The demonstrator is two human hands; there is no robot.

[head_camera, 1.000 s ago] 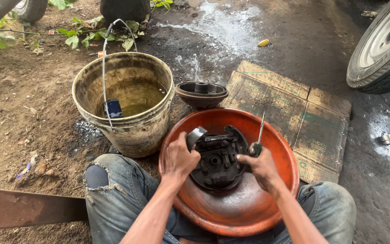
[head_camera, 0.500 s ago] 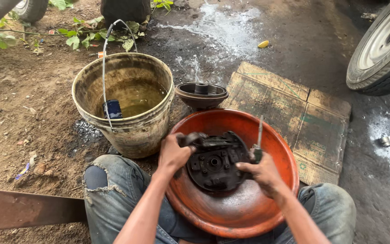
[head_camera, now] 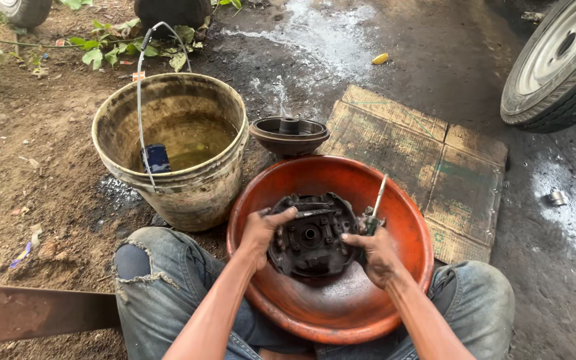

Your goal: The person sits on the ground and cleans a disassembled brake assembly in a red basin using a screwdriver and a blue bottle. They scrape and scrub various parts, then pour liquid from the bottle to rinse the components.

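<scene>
While held tilted inside the orange basin (head_camera: 405,230), prob. so grime drains there, the dark brake plate (head_camera: 309,235) is gripped at 9 o'clock by the left hand (head_camera: 266,230); at 3 o'clock the right hand (head_camera: 371,252) is clenched round a screwdriver (head_camera: 376,203). Bucket (head_camera: 188,187) sits at 10.

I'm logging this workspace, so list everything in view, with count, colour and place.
brake plate: one, black, greasy, in the basin
basin: one, orange, on the lap
screwdriver: one, metal shaft, in right hand
bucket: one, dirty cream, murky liquid, left of basin
brake drum: one, dark, behind basin
cardboard: one, brown, flat on ground
wheel: one, top right
left hand: on plate's left edge
right hand: on plate's right edge
</scene>
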